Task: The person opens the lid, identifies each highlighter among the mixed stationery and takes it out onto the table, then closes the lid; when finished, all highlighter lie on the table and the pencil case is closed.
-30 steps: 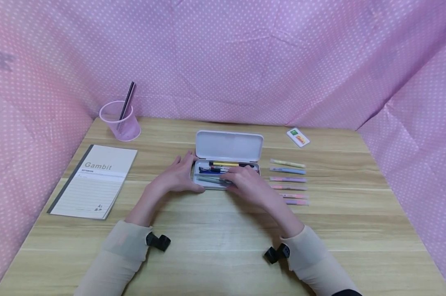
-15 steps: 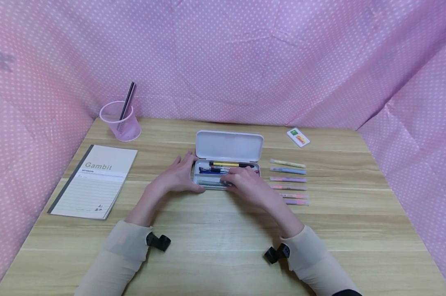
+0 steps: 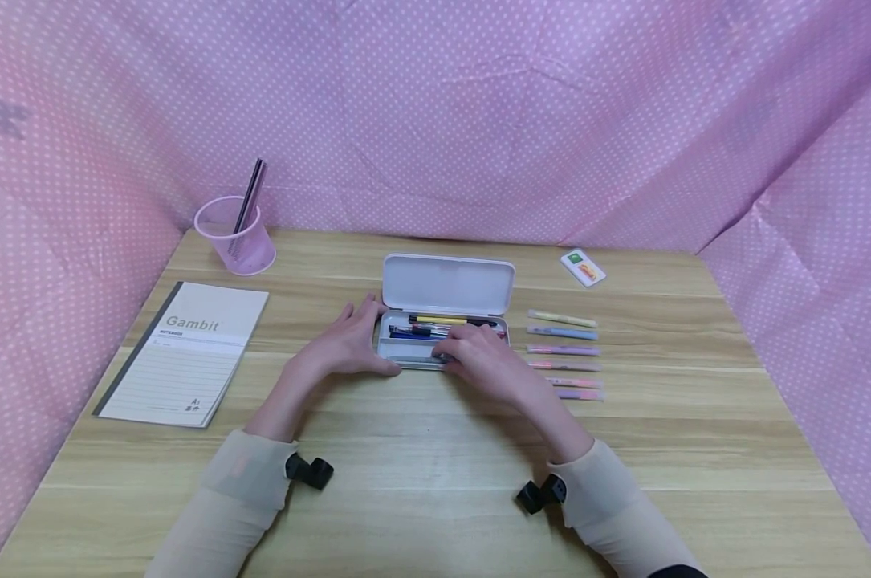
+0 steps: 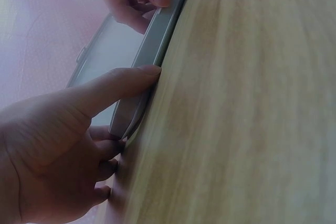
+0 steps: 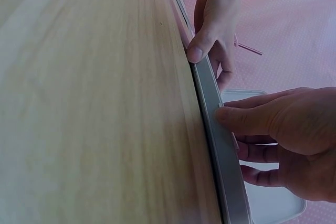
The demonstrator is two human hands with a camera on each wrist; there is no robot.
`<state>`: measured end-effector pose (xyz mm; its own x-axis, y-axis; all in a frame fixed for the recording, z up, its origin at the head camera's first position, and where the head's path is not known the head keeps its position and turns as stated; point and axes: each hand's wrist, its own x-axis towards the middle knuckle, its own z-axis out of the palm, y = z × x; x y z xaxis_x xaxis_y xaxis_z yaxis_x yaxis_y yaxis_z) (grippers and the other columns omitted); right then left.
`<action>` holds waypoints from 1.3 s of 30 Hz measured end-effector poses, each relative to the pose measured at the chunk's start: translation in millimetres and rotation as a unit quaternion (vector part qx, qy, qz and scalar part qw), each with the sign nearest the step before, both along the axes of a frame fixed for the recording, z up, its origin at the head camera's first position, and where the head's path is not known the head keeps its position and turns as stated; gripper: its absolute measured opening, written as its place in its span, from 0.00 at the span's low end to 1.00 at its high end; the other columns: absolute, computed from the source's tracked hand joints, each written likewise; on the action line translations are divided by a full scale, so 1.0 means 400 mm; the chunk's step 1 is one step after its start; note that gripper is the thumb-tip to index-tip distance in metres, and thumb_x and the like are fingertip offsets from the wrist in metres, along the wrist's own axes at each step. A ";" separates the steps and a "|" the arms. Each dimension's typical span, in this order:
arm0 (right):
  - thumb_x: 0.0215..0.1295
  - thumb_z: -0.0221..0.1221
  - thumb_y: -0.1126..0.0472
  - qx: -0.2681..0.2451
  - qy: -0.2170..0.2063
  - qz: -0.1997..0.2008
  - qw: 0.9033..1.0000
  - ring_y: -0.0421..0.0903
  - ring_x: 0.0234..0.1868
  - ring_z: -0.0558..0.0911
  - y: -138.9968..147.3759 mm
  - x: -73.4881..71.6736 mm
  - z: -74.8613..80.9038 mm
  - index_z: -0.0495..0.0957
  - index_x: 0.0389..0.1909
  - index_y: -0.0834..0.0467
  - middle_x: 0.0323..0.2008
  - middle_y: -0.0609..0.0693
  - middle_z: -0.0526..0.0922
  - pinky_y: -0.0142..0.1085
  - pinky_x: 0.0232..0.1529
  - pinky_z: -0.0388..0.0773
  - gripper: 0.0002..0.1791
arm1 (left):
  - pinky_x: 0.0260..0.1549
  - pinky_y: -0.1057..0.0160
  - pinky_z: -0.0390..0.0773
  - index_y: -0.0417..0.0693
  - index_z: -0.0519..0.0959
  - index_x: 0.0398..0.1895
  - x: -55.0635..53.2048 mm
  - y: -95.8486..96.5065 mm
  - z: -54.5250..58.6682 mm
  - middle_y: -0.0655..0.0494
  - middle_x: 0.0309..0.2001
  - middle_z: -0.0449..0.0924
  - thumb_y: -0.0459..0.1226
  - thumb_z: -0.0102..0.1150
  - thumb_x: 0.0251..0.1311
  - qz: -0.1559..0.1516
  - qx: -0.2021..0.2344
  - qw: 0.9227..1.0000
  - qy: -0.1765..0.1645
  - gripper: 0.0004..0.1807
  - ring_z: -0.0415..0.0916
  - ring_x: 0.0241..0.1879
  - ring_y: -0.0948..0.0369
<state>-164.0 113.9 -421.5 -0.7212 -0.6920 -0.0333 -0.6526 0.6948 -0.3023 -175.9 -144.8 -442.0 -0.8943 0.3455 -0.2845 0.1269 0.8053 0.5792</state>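
Observation:
A white pencil case lies on the table with its lid raised. Its back compartment holds a yellow-and-black pencil and several pens. My left hand grips the case's left end, thumb on the front wall and fingers around the side, as the left wrist view shows. At the front compartment, my right hand has its fingertips over the front wall, pinching a slim grey-green pen that is almost wholly hidden by the fingers and wall.
To the right of the case lie several pastel highlighters in a row, with a white eraser behind them. On the left are a notebook and a pink mesh cup holding dark sticks. Pink dotted cloth surrounds the table.
The pen at my right fingertips has sunk from a tilted pose into the front compartment and is now mostly out of sight. Both hands stay nearly in place.

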 end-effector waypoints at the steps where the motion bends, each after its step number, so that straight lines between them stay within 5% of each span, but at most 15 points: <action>1: 0.68 0.66 0.60 0.001 0.000 -0.002 1.000 0.46 0.45 0.82 0.000 0.000 0.000 0.87 0.51 0.51 0.47 0.49 0.86 0.43 0.50 0.81 0.12 | 0.83 0.38 0.38 0.44 0.58 0.75 0.000 0.000 0.000 0.36 0.84 0.37 0.55 0.77 0.45 0.000 0.000 1.000 0.000 0.57 0.36 0.82 0.35; 27: 0.65 0.68 0.61 -0.026 -0.006 -0.012 1.000 0.47 0.50 0.84 0.019 -0.010 0.007 0.86 0.48 0.51 0.48 0.47 0.88 0.46 0.56 0.81 0.11 | 0.83 0.39 0.37 0.44 0.58 0.75 0.001 0.001 0.006 0.36 0.84 0.37 0.54 0.77 0.45 0.003 0.001 1.000 -0.005 0.57 0.35 0.83 0.37; 39: 0.64 0.67 0.69 -0.078 -0.011 -0.007 0.997 0.42 0.45 0.84 0.165 0.003 0.030 0.87 0.46 0.55 0.44 0.47 0.88 0.40 0.49 0.86 0.11 | 0.84 0.42 0.35 0.42 0.58 0.74 -0.001 0.001 0.001 0.36 0.84 0.37 0.54 0.78 0.45 0.001 0.005 1.000 0.002 0.57 0.36 0.84 0.39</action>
